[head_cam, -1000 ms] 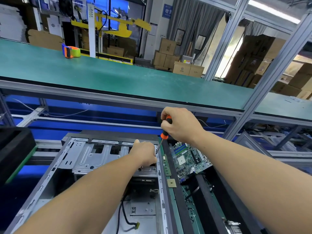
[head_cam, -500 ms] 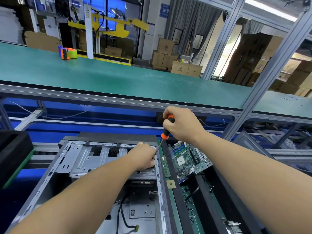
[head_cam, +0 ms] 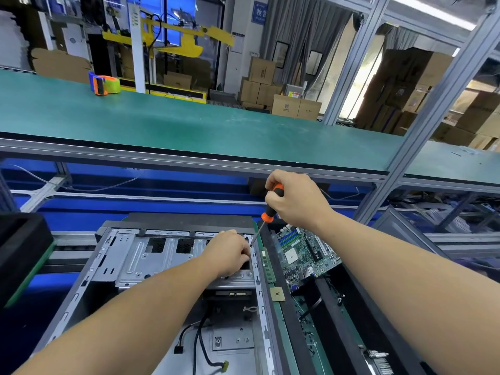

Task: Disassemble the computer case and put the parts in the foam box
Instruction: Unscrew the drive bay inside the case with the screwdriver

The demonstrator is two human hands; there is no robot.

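Observation:
The open grey computer case lies flat in front of me. My right hand is shut on an orange-and-black screwdriver, whose tip meets the case's right rail near the drive cage. My left hand rests on the cage's right end with fingers curled beside the tip; what it pinches is hidden. The black foam box lies right of the case and holds a green motherboard. A memory stick and a CPU chip sit on its left edge.
Another black foam tray sits at the left edge. Loose black cables lie inside the case. A green shelf runs above, carrying a tape dispenser. An aluminium post rises at the right. Cardboard boxes are stacked behind.
My right hand and the screwdriver have shifted slightly right and tilted. My left hand stays on the drive cage.

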